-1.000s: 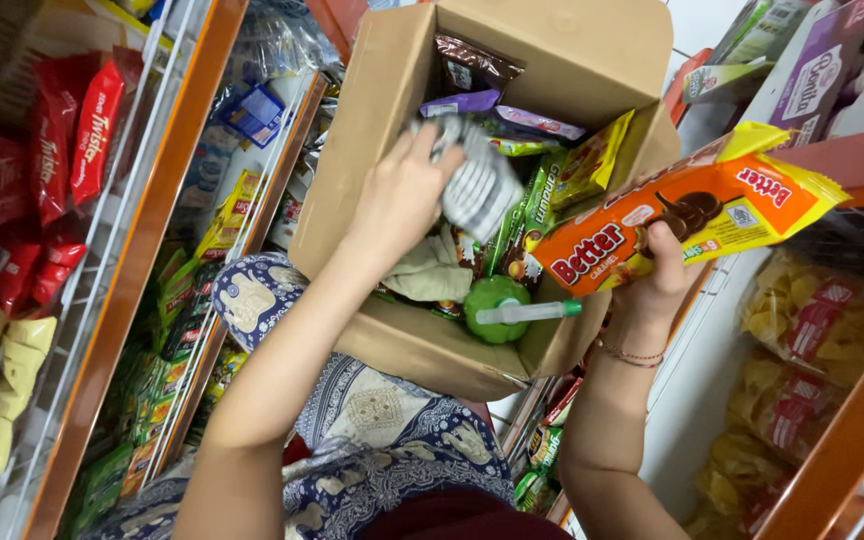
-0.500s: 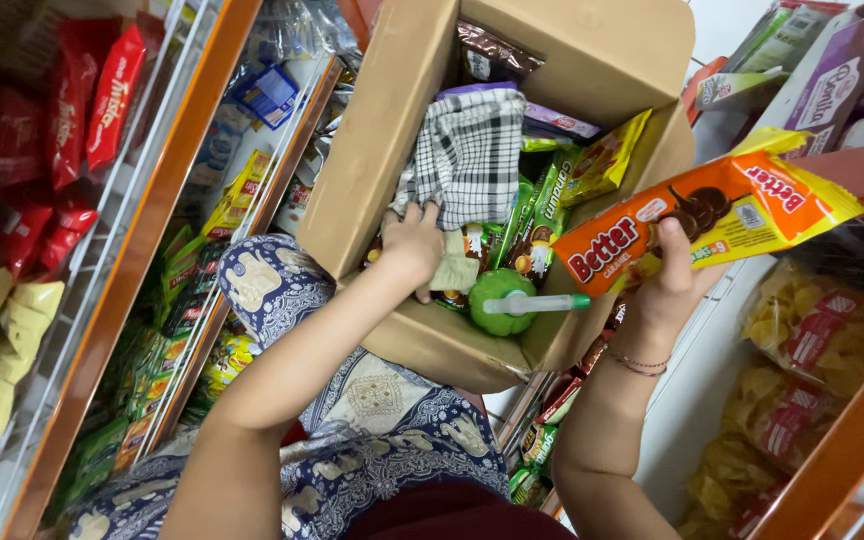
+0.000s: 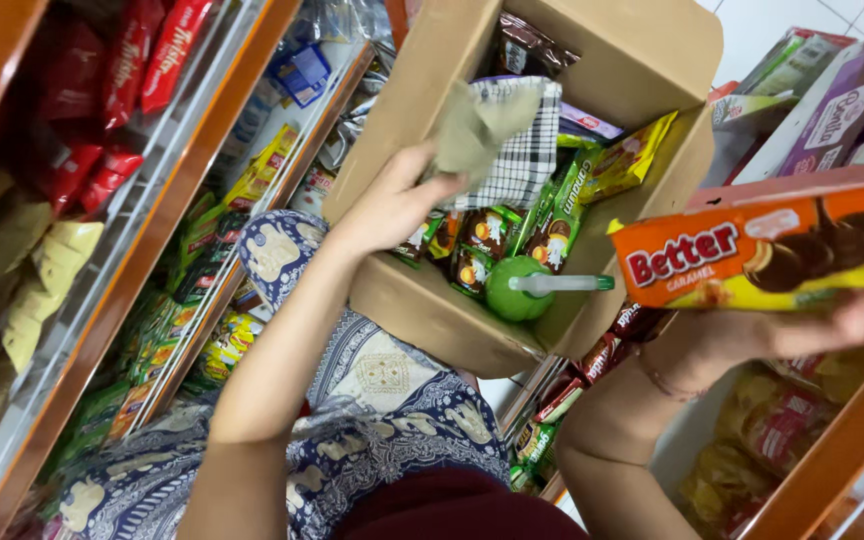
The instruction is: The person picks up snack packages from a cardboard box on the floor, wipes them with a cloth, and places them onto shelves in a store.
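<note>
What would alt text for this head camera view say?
Seen from above, a left hand lifts a cloth from a cardboard box of snack packets, while the right hand holds an orange biscuit pack between shop shelves.

Matt cardboard and cloth among glossy plastic wrappers

The cardboard box (image 3: 592, 70) is matt brown with a dull, slightly rough face; the checked cloth (image 3: 527, 150) is soft woven fabric, the olive rag (image 3: 472, 130) crumpled and matt. The biscuit pack (image 3: 752, 255) and green snack packets (image 3: 562, 215) are shiny film, the green bottle (image 3: 514, 290) smooth plastic, the shelf racks (image 3: 142, 210) white-coated wire.
</note>
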